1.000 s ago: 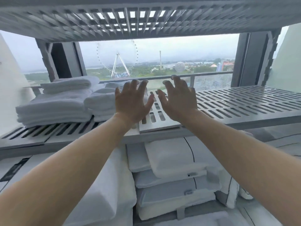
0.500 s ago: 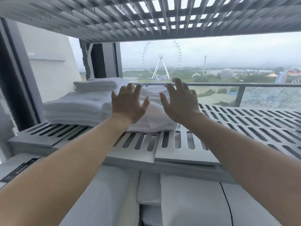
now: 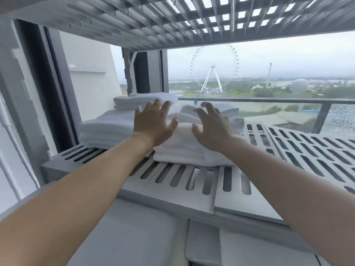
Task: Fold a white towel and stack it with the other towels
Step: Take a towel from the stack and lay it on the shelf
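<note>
Folded white towels lie on a grey slotted shelf (image 3: pixel 178 179). One stack of towels (image 3: pixel 107 131) sits at the left, with a smaller folded pile (image 3: pixel 134 100) on top at the back. A second folded white towel stack (image 3: pixel 182 148) lies in the middle, in front of me. My left hand (image 3: pixel 153 123) hovers over the near left part of that middle stack, fingers spread and empty. My right hand (image 3: pixel 213 127) is over its right part, fingers spread and curled, holding nothing. Whether either hand touches the towel is unclear.
A second slotted shelf (image 3: pixel 172 22) hangs close overhead. The shelf surface to the right (image 3: pixel 307 150) holds nothing. White pillows (image 3: pixel 134 237) are packed below the shelf. A dark frame and wall (image 3: pixel 48 93) close the left side; a balcony rail (image 3: pixel 269 101) and window lie behind.
The view has swung left and closer to the towels. Both hands have moved from over the bare shelf to over the middle towel stack, still spread and empty.
</note>
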